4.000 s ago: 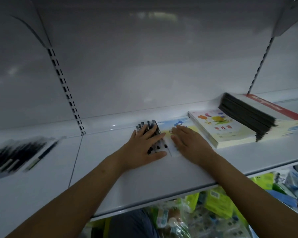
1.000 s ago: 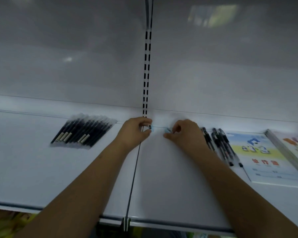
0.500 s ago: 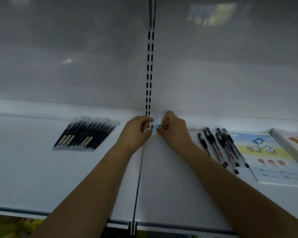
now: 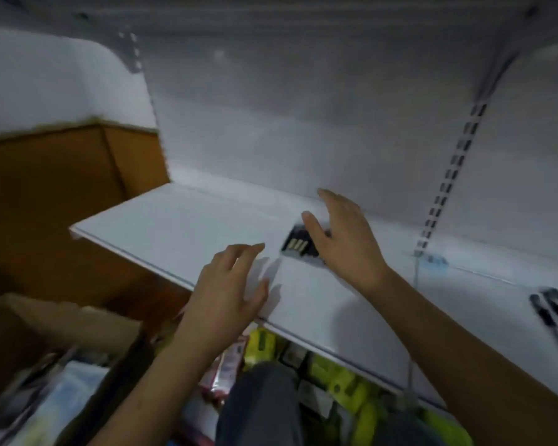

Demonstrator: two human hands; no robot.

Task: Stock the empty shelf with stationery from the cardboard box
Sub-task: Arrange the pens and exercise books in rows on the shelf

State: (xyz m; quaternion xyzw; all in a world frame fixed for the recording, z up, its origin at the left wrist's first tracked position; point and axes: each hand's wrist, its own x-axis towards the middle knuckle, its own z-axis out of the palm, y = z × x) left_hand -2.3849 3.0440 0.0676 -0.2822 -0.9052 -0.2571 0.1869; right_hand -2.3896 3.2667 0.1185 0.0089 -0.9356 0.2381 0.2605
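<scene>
No legible writing; pen pack [image 4: 298, 245] lies diagonally on shelf [image 4: 174, 226]; right hand [image 4: 342, 233] rests flat on it; left hand [image 4: 229, 284] spread, empty.

Both your bare forearms reach up and away from you, the left from the lower left and the right from the lower right. Your left hand [image 4: 231, 292] is held nearer, palm down, its fingers [image 4: 239, 255] loosely spread and pointing up and to the right, holding nothing. Your right hand [image 4: 345, 243] reaches farther in, palm down, fingers straight and together, thumb [image 4: 313, 228] stretched out to the left. The two hands are apart, left lower than right.
</scene>
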